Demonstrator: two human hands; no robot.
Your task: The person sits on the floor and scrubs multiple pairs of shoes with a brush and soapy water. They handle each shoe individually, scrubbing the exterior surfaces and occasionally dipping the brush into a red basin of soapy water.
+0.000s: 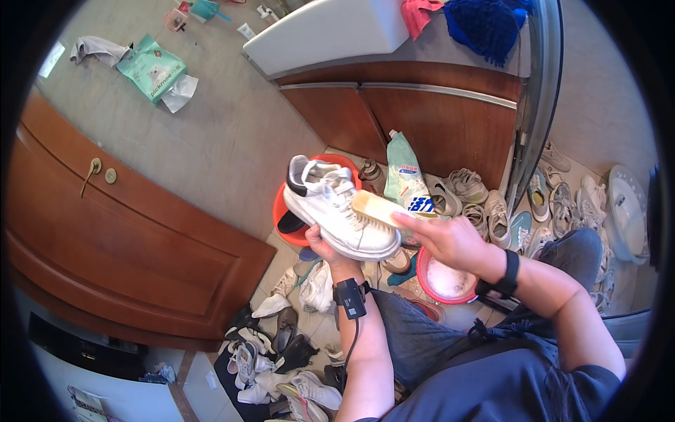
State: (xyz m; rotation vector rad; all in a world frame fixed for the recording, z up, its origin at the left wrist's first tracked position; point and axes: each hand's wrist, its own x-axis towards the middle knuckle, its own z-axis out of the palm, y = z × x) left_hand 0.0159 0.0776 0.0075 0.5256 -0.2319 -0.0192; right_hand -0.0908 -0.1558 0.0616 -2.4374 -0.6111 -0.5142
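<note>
A white lace-up sneaker [329, 224] with a black heel patch rests on my left hand [329, 250], which grips it from below by the sole. In my right hand [448, 237] is a pale wooden-backed scrub brush [379, 208], held over the sneaker's laces and front. The brush's bristles are hidden from this angle. Below my right hand stands a pink-red basin [422, 269] with foamy liquid [448, 277] in it. Behind the sneaker is an orange-red bucket [279, 211] with a dark thing [291, 222] inside.
A green refill pouch [403, 169] stands before the brown cabinet [443, 126]. Several shoes [495, 211] line the floor at right, and more lie in a pile [285, 385] at lower left. A wooden door [126, 227] is at left; a glass partition edge [543, 95] rises at right.
</note>
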